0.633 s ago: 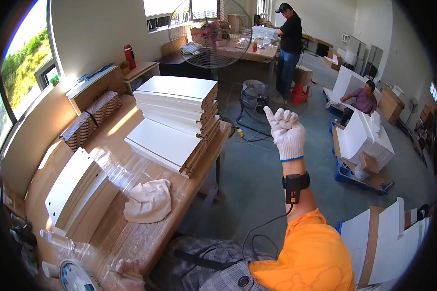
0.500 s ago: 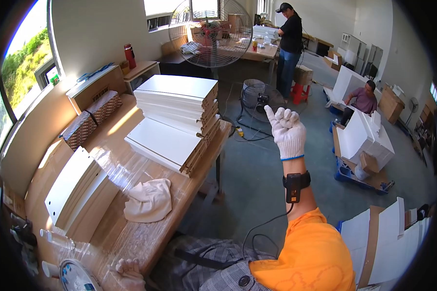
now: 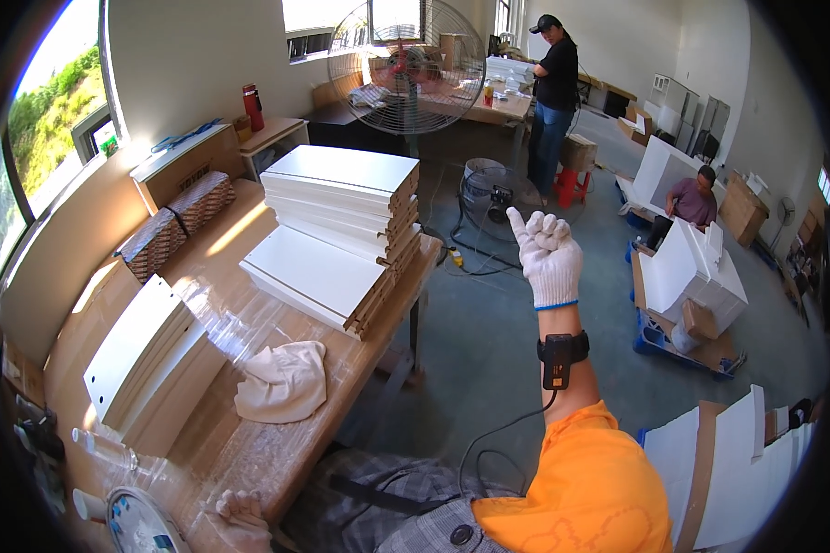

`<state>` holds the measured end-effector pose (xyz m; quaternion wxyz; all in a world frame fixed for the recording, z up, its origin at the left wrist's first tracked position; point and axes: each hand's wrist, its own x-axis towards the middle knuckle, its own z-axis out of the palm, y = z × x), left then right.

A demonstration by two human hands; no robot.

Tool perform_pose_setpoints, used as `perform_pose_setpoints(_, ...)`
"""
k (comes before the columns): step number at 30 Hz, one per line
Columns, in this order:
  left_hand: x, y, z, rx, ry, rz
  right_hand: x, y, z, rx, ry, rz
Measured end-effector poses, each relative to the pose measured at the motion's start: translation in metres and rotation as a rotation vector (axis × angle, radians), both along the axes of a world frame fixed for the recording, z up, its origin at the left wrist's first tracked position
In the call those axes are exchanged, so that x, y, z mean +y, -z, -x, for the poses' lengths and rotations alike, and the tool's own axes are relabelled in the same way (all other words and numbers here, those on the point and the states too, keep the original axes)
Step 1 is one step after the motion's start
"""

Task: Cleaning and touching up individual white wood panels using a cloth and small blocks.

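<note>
"What's the left hand nearest to?"

"That long brown wooden worktable (image 3: pixel 346 369). The person's left hand (image 3: pixel 237 522), in a pale glove, is at the table's near edge, close to a round white tub (image 3: pixel 143 525) with blue smears on it."

"Is it gripping anything?"

"I can't tell. The fingers look bent, but their undersides are hidden."

"And the right hand (image 3: pixel 549 258)?"

"Up in the air, off the table's right side, in a white knit glove with a blue cuff. The fingers are mostly folded in, one digit pokes up, and I see nothing in its grasp."

"What's on the table?"

"A crumpled cream cloth (image 3: pixel 282 382) toward the near end, glossy white panels (image 3: pixel 148 359) on the left, and a tall stack of white boards (image 3: pixel 332 267) by the right edge."

"Farther out?"

"Past the table's far end, a big wire-caged fan (image 3: pixel 409 64) and a standing person in a black shirt (image 3: pixel 555 83). Well off to its right, a person in a purple top (image 3: pixel 692 198) sits among white boxy pieces (image 3: pixel 696 272)."
</note>
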<state>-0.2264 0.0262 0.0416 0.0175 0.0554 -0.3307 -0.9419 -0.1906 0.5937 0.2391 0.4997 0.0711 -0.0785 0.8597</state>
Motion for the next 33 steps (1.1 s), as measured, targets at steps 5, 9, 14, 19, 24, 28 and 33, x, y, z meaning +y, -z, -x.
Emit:
perform_pose_setpoints(5, -0.005, 0.010, 0.007, -0.015, -0.016, 0.044, 0.004, 0.002, 0.003, -0.013, 0.024, 0.015)
perform_pose_setpoints(9, -0.011, 0.014, 0.008, -0.021, -0.015, 0.039, 0.010, 0.010, 0.002, 0.025, -0.016, -0.090)
perform_pose_setpoints(14, -0.010, 0.014, 0.007, 0.004, 0.028, 0.052, 0.008, 0.018, 0.002, -0.009, -0.014, -0.023)
perform_pose_setpoints(19, 0.001, 0.003, 0.003, -0.082, -0.067, 0.065, 0.002, 0.019, 0.005, -0.029, -0.010, 0.055)
perform_pose_setpoints(24, 0.003, 0.000, 0.003, -0.108, -0.071, 0.067, 0.004, 0.023, 0.004, -0.023, -0.029, 0.007)
perform_pose_setpoints(28, 0.001, 0.001, 0.004, -0.077, -0.045, 0.066, 0.002, 0.024, 0.006, -0.023, -0.040, 0.033)
perform_pose_setpoints(33, -0.001, 0.004, 0.003, -0.059, -0.024, 0.058, 0.003, 0.026, 0.005, -0.034, -0.044, 0.031)
